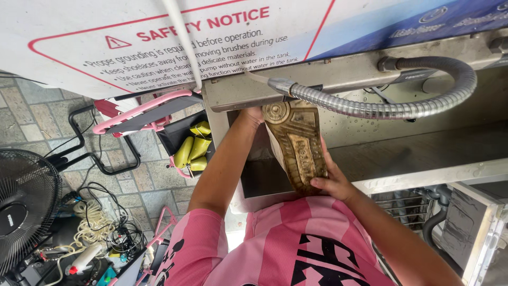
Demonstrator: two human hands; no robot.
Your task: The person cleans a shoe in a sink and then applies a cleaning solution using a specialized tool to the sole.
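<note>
1. Plainly, there was one shoe (pixel 296 145) in hand — sole up, its tread muddy yellow-brown, the toe end pointing away from the person and the heel end nearest the body, held over the steel basin (pixel 413 153) of a washing machine.
2. Two hands worked it: the right hand (pixel 334 182) had its grip closed on the heel end, fingers curled over the sole's edge; the left hand (pixel 254 115) reached to the toe end, and though it touched the shoe there, I could not tell how its grip was set, being mostly hidden behind the shoe.
3. One flexible metal hose (pixel 402 108) curved above the basin, its nozzle just beside the toe end of the sole.
4. One large sign (pixel 106 47) hung at the upper left — white, rectangular, with a red outlined border, a red warning triangle and red heading over dark lines of text; beside it ran a blue panel (pixel 423 21).
5. One black fan (pixel 24 206) stood at the left on the paved floor (pixel 32 111), near a tangle of cables (pixel 100 228).
6. Several yellow bottles (pixel 193 148) sat in a pink-framed cart (pixel 153 114).
</note>
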